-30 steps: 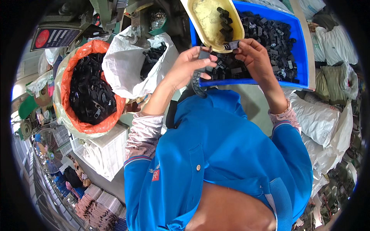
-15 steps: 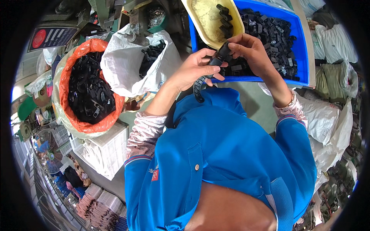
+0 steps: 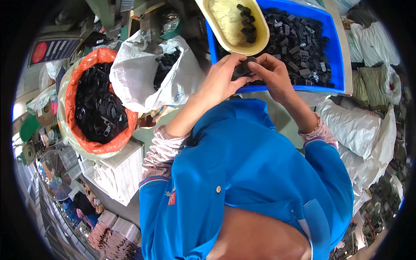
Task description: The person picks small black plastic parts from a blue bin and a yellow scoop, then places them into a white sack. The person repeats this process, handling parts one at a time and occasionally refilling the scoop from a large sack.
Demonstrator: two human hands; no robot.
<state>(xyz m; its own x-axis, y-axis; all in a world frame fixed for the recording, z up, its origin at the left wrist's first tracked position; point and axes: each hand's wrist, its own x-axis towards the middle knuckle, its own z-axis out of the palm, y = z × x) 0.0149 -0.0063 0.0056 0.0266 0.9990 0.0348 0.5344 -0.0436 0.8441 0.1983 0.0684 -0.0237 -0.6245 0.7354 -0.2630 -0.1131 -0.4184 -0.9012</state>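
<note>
Plastic part (image 3: 242,69), black and partly hidden by fingers, sits between your two hands, in front of the blue bin's left half and just beyond its near edge as you see it. Your left hand (image 3: 221,80) grips it from one side, thumb and fingers drawn in narrow; your right hand (image 3: 275,78) pinches its other end. Past your fingertips, a yellow tray (image 3: 223,19) overlaps the left part of the blue bin (image 3: 340,56), with black pieces (image 3: 248,26) lined along the tray's right side.
</note>
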